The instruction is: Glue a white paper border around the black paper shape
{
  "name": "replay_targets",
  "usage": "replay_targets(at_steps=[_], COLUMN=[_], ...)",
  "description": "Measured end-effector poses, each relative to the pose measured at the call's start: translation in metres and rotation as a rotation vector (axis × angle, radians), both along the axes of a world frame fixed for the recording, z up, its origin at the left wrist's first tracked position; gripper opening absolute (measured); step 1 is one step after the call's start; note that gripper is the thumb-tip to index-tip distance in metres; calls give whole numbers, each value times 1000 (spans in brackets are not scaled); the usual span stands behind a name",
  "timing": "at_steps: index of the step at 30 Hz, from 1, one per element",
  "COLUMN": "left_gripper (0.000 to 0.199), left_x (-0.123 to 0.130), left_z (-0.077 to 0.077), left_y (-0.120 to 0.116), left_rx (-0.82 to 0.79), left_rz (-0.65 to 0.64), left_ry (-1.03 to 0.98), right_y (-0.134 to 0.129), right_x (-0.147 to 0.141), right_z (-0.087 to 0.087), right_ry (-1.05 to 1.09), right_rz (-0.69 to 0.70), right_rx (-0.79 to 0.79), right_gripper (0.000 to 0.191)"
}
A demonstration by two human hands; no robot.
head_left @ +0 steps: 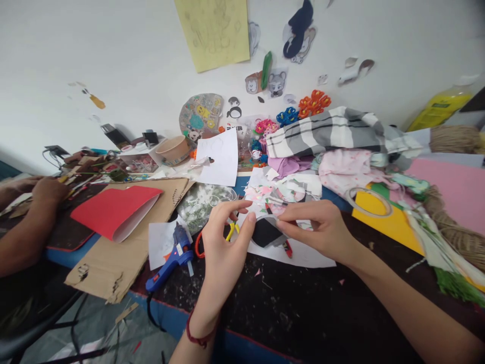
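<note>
My right hand (pixel 320 226) pinches the edge of a dark, rounded paper cutout (pixel 267 231) that has a pale, see-through border. My left hand (pixel 226 241) is just left of the cutout, thumb and forefinger curved with a gap between their tips; I see nothing clearly held there. Behind the left fingers are scissors (pixel 199 245) with orange and yellow handles, partly hidden. A blue glue gun (pixel 175 258) lies left of that hand on a white sheet. Under the cutout spreads white paper (pixel 303 255) with many scraps (pixel 293 188) behind it.
A red folded sheet (pixel 115 210) rests on cardboard (pixel 109 258) at left, beside a co-worker's arm (pixel 22 230). To the right are a tape roll (pixel 369 202), yellow card (pixel 394 225) and twine (pixel 447 227). Folded checked cloth (pixel 329 134) lies at the back against the wall.
</note>
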State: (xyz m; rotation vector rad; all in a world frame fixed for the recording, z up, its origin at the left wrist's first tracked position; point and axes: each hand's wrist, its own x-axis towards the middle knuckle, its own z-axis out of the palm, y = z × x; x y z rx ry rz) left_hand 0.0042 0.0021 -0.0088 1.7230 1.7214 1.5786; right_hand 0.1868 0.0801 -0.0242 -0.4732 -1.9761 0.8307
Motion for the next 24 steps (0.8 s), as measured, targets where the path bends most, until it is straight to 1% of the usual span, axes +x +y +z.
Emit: replay_targets(at_steps=[6,9,12,17,21,24], left_gripper=[17,16,16,17,13,14], left_x=[-4,-6,-7,-10,-12,-13], left_z=[-1,-3,-4,-7,-8,-8], left_y=[-1,0,-1,-3,-4,-4], left_rx=[-11,-13,1,-1,-1,-12], left_rz=[-43,-23,-6,-49,5,-33], left_ry=[24,27,24,34,7,1], right_y=[0,0,0,0,2,2], right_x=[1,2,2,3,4,4], right_z=[0,0,-1,-3,-6,-7], right_ry=[-10,-13,-24,-4,9,13], right_rz=[-11,-15,-19,-25,-51,-51], right_rx=[-14,-15,-48,-63,-69,-72], right_gripper=[14,14,15,14,12,11])
